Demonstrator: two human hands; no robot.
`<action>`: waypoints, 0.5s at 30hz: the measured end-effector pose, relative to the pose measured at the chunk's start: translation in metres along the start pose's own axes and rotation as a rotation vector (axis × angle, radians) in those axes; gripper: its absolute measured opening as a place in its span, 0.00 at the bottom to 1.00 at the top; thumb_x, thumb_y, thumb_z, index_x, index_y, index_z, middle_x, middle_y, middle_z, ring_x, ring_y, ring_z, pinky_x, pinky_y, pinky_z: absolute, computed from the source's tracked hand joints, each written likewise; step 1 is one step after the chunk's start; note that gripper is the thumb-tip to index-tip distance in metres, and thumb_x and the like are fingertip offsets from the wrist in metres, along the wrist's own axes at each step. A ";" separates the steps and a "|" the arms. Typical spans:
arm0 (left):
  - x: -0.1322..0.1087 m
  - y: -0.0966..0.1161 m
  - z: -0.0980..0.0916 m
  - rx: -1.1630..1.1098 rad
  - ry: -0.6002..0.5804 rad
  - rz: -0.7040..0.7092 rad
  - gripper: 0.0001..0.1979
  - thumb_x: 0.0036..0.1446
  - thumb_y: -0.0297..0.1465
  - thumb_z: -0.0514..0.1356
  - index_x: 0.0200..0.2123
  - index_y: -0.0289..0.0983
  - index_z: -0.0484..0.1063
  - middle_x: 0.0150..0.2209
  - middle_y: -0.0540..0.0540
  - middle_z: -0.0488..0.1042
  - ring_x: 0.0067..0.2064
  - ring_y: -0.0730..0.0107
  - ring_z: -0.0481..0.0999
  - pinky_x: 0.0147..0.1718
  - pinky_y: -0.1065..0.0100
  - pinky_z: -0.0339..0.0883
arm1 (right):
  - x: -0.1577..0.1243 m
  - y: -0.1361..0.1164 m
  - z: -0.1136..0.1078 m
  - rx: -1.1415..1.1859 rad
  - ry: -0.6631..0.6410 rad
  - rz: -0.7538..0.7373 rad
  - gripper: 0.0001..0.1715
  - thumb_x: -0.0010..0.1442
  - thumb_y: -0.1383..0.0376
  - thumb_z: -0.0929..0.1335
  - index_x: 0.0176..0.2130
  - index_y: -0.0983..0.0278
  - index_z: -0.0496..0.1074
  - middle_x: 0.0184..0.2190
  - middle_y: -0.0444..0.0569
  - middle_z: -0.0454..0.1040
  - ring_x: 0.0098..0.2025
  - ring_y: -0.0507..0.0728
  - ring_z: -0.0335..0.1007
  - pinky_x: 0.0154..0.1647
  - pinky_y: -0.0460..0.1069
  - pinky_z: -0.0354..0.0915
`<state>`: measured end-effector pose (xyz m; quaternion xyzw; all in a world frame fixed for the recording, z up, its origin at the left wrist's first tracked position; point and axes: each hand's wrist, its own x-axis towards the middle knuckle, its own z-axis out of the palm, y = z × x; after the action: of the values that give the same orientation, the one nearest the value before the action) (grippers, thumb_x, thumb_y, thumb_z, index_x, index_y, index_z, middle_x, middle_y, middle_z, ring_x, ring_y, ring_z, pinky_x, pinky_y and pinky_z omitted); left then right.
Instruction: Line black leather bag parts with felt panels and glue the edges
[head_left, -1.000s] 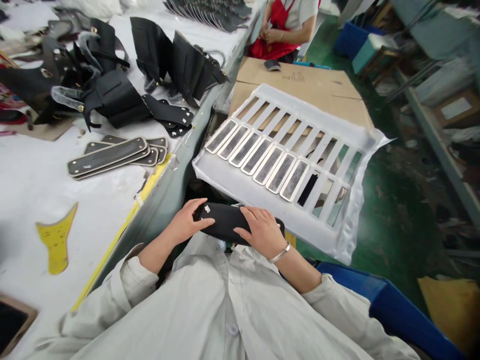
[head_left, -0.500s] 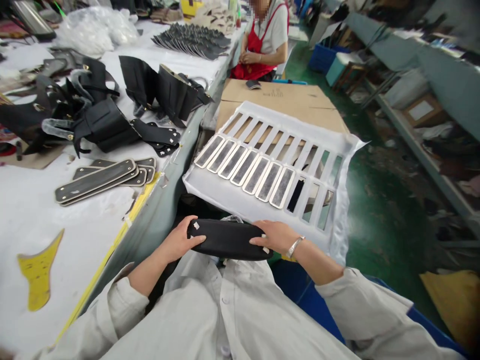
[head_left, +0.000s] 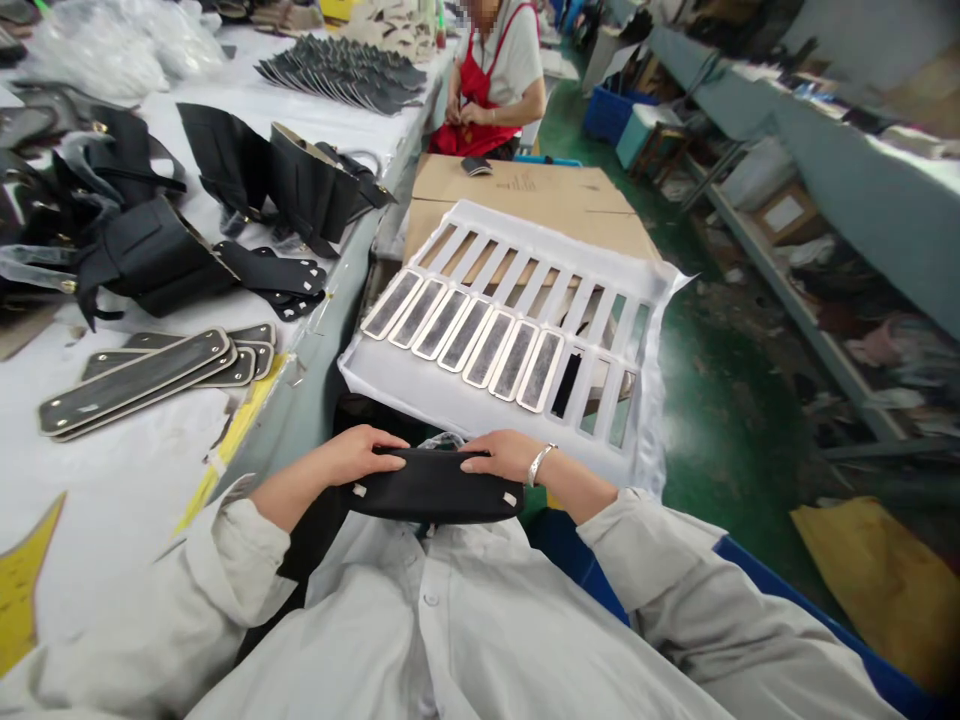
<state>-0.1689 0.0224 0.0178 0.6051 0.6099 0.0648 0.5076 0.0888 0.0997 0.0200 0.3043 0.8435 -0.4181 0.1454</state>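
Observation:
Held level in front of my shirt is a long black padded strip [head_left: 435,488] with rounded ends and a small white patch near each end. My left hand [head_left: 361,457] is closed on its upper edge, left of the middle, thumb on the near face. My right hand [head_left: 504,457], with a silver bracelet at the wrist, pinches the same edge right of the middle. The fingers behind the strip are hidden. Just beyond it lies a white slotted frame [head_left: 397,385], with several grey, pale-edged strips [head_left: 472,335] side by side in its nearer row.
A cardboard box [head_left: 615,200] supports the frame. On the left table, several grey strips [head_left: 135,385] lie stacked near black leather pieces [head_left: 150,260] and a yellow template [head_left: 22,590]. A person in a red apron [head_left: 491,85] sits beyond. Shelving [head_left: 795,300] runs along the right.
Both hands have slid inward along the black strip's upper edge, so its white end patches now show uncovered. The strip has tilted slightly. My view has turned a little to the right.

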 end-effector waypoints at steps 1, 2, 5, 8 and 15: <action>-0.006 -0.007 -0.002 -0.041 0.018 -0.013 0.24 0.46 0.41 0.62 0.46 0.37 0.75 0.43 0.46 0.77 0.45 0.57 0.75 0.48 0.64 0.65 | -0.009 0.008 0.000 0.043 0.013 0.021 0.22 0.59 0.54 0.63 0.49 0.59 0.72 0.42 0.48 0.76 0.43 0.60 0.71 0.43 0.51 0.63; -0.012 -0.015 -0.004 -0.100 0.026 -0.029 0.25 0.46 0.41 0.63 0.47 0.38 0.74 0.44 0.46 0.77 0.46 0.57 0.75 0.48 0.63 0.65 | -0.017 0.015 0.001 0.094 0.041 0.034 0.22 0.58 0.55 0.65 0.50 0.59 0.72 0.43 0.48 0.76 0.44 0.60 0.71 0.45 0.51 0.63; -0.030 -0.037 -0.002 -0.406 0.028 -0.073 0.30 0.46 0.42 0.64 0.53 0.40 0.68 0.49 0.46 0.74 0.48 0.58 0.74 0.49 0.62 0.67 | -0.040 0.030 0.020 0.306 0.203 0.056 0.24 0.56 0.58 0.66 0.52 0.61 0.70 0.47 0.49 0.74 0.48 0.59 0.69 0.51 0.53 0.62; -0.045 -0.053 0.014 -0.705 0.129 -0.117 0.33 0.45 0.41 0.66 0.55 0.42 0.65 0.51 0.47 0.73 0.52 0.62 0.71 0.51 0.67 0.66 | -0.056 0.032 0.051 0.525 0.423 0.074 0.28 0.55 0.62 0.66 0.55 0.64 0.65 0.51 0.52 0.70 0.51 0.59 0.66 0.54 0.54 0.60; -0.048 -0.057 0.065 -0.870 0.499 -0.130 0.34 0.44 0.43 0.66 0.55 0.41 0.64 0.50 0.46 0.73 0.49 0.62 0.73 0.49 0.64 0.68 | -0.062 0.019 0.091 0.704 0.746 0.149 0.26 0.53 0.64 0.63 0.52 0.66 0.66 0.50 0.52 0.70 0.52 0.58 0.65 0.56 0.54 0.59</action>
<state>-0.1740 -0.0654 -0.0272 0.2644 0.6658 0.4238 0.5543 0.1475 0.0124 -0.0160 0.5223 0.6223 -0.5282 -0.2469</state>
